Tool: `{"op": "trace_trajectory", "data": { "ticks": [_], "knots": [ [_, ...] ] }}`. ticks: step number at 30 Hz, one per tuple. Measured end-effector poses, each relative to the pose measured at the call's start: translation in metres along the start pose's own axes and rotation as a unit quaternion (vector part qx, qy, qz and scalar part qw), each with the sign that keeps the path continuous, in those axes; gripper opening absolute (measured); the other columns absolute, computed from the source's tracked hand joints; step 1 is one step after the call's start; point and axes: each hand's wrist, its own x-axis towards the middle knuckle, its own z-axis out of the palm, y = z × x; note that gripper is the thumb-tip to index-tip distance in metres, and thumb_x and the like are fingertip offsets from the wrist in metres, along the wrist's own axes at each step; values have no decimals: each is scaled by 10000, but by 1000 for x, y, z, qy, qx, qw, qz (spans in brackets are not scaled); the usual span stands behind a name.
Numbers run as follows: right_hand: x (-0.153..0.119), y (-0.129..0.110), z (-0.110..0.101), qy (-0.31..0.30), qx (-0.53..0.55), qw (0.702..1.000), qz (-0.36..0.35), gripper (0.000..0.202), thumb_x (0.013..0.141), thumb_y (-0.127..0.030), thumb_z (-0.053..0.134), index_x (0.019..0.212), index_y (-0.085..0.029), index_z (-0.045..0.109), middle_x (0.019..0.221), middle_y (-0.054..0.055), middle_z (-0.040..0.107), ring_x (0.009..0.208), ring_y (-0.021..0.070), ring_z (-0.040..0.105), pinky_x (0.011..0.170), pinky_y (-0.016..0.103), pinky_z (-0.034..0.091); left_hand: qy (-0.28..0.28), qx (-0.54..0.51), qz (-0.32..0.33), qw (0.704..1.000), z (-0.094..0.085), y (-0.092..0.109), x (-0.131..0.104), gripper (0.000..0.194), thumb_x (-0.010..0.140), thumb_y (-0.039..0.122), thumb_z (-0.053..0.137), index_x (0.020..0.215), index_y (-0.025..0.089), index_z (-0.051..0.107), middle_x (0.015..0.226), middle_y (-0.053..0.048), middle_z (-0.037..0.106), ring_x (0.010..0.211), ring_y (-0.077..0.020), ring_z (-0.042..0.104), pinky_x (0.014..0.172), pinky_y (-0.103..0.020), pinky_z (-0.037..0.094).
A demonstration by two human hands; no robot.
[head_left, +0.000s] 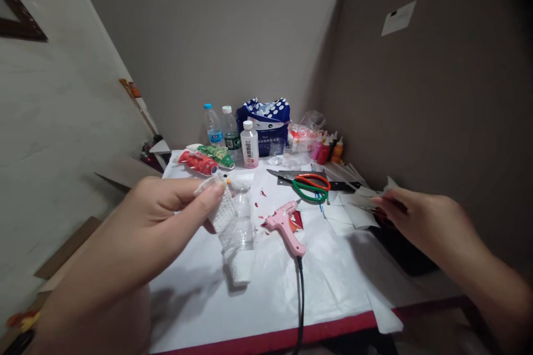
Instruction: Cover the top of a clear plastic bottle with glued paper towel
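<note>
My left hand (179, 213), thumb and fingers pinched, grips a small white figure (227, 216) with a quilted, tissue-like surface, a black eye and an orange beak-like spot. Just behind it a transparent plastic bottle (244, 222) stands on the white-covered table (191, 305). Over at the right, my right hand (402, 208) is closed on a piece of white paper (390, 184), above several other white paper pieces (350, 213). Between the hands lies a pink hot glue gun (287, 227), its black cord running to the front edge.
Scissors (312, 186) with red and green handles lie behind the glue gun. Farther back are red (197, 162) and green (219, 155) fish-like figures, several bottles (250, 144), a blue bag (266, 127) and small paint bottles (325, 150). Grey panels (216, 33) rise behind.
</note>
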Motion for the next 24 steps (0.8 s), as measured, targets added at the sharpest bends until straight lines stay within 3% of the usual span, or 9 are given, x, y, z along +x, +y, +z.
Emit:
{"op": "trace_trajectory", "data": {
  "ticks": [2,6,8,11,13,15,18,21,24],
  "knots": [
    [-6,-42,-17,-42,199,975,-94,281,864,-421,581,729,-187,659,564,39,606,514,156,522,532,276,360,-28,8,24,999,6,2,2,456,916,470,482,572,171,504,551,34,453,532,-92,412,480,-194,337],
    [-7,-121,-36,-154,452,862,-170,262,830,-397,660,681,-192,590,664,20,620,629,144,567,577,255,420,-91,6,36,995,11,4,3,461,941,473,431,624,175,586,594,21,572,560,-103,503,529,-196,395],
    [-2,-149,-36,-225,557,785,-153,277,770,-360,732,694,-196,522,793,15,630,706,142,594,608,251,460,-104,2,30,994,10,4,4,464,939,477,431,642,172,618,624,11,620,589,-114,543,562,-204,421],
    [4,-176,-28,-340,678,641,-117,396,679,-265,814,886,-225,479,1006,5,641,822,138,621,661,254,500,-116,-25,20,993,6,2,10,467,931,468,442,644,164,652,641,-3,660,623,-129,583,606,-219,453],
    [7,-189,-20,-407,697,581,-102,515,625,-224,850,980,-227,476,911,-18,656,768,118,619,656,239,486,-121,-53,7,991,1,-3,18,459,911,461,470,626,158,663,625,-13,670,616,-135,597,604,-225,468],
    [13,-197,-13,-442,677,581,-93,444,638,-255,842,947,-188,531,736,-44,631,621,81,567,587,206,440,-118,-87,-23,989,-3,-12,31,439,878,469,517,623,151,682,625,-32,690,615,-150,624,603,-238,489],
    [35,-202,-3,-427,638,634,-94,245,747,-330,753,816,-159,592,682,-27,625,534,63,508,518,203,398,-78,-141,-108,981,-7,-32,56,366,798,468,623,695,130,720,643,-72,720,619,-178,671,607,-262,517],
    [68,-202,13,-403,611,676,-85,172,792,-289,711,781,-165,593,646,-21,616,510,75,513,474,204,374,-43,-200,-218,954,-5,-56,81,292,737,396,699,765,105,703,691,-103,738,647,-193,699,629,-271,536],
    [98,-200,38,-385,591,706,-69,172,839,-223,669,716,-158,567,546,-52,514,488,66,484,474,193,384,-16,-200,-254,946,3,-80,100,226,743,312,700,839,112,661,755,-99,745,640,-163,691,642,-258,541]
  ]
}}
